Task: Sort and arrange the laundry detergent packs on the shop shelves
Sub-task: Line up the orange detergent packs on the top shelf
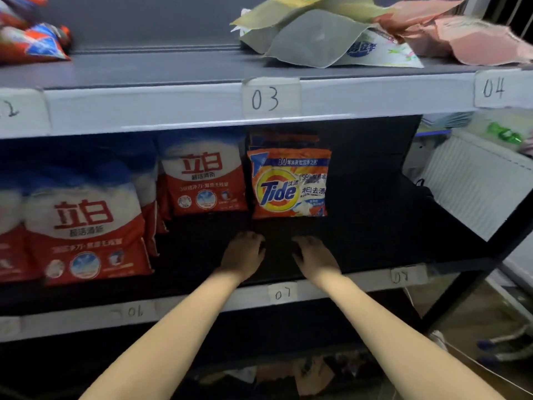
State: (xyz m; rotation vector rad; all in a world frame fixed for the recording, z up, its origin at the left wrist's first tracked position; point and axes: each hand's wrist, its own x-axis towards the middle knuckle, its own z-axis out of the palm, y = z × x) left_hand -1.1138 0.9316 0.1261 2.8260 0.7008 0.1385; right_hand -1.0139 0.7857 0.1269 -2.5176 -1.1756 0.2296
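The orange Tide pack (289,184) stands upright at the back of the dark middle shelf (375,226), just beyond both hands. The left hand (243,254) and right hand (314,255) rest palm-down on the shelf, fingers loosely curled, holding nothing. Red-and-white packs (86,226) stand to the left. Paper labels on the shelf edges read "03" (265,98), "04" and "07".

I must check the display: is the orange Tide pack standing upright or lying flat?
Upright. The Tide pack stands on the middle shelf, front facing out, logo reading level, top edge uppermost. Neither hand touches it.
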